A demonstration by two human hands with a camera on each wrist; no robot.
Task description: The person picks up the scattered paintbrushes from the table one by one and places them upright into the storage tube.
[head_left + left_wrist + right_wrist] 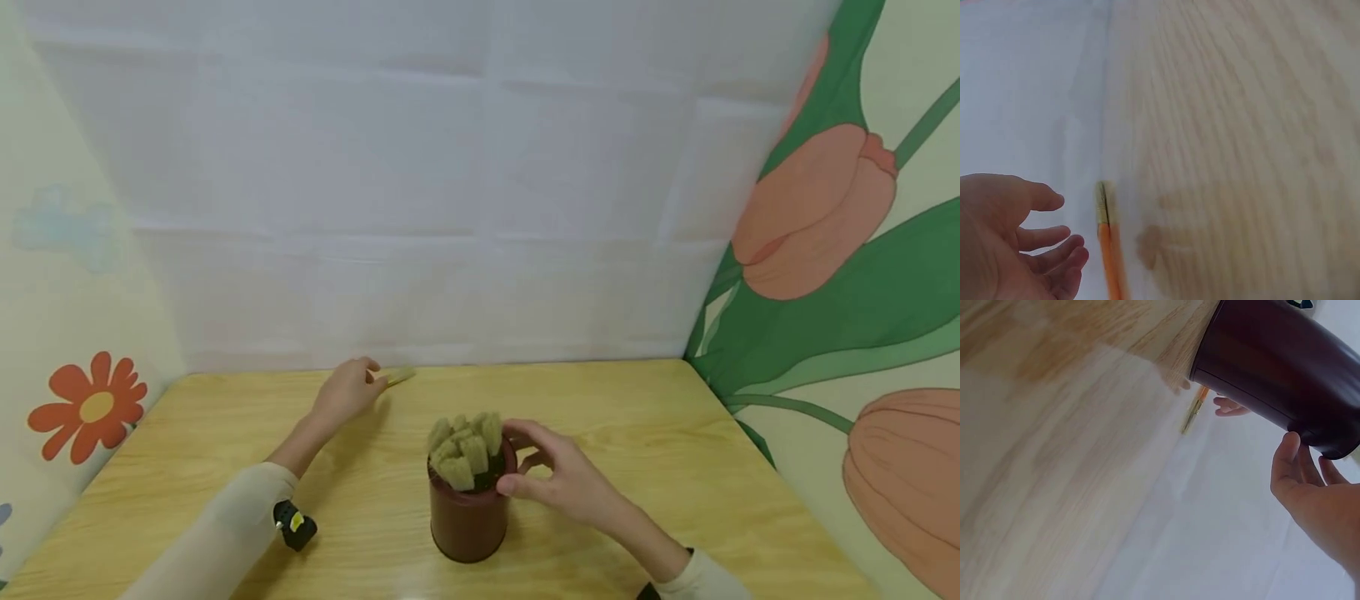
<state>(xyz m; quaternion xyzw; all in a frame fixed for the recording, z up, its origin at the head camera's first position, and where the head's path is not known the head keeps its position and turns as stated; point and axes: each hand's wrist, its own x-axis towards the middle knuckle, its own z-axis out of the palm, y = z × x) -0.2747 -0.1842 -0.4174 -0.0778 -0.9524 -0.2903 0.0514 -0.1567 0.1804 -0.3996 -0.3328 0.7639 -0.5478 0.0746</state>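
Observation:
A dark brown cylindrical brush holder (467,527) stands upright on the wooden table, with several paintbrushes (471,454) in it, pale bristles upward. My right hand (558,479) grips its rim from the right, thumb in front and fingers curled behind; the right wrist view shows the thumb against its side (1272,375). Near the table's back edge, my left hand (348,392) is beside a single paintbrush (401,377). In the left wrist view, that brush's orange handle (1109,256) lies on the table, and the left fingers are loosely bent, apart from it.
A white sheet (420,192) hangs behind the wooden table (637,417), right along its back edge. Flower-painted walls (810,217) flank the table on both sides. A small black camera (296,527) is strapped on the left wrist.

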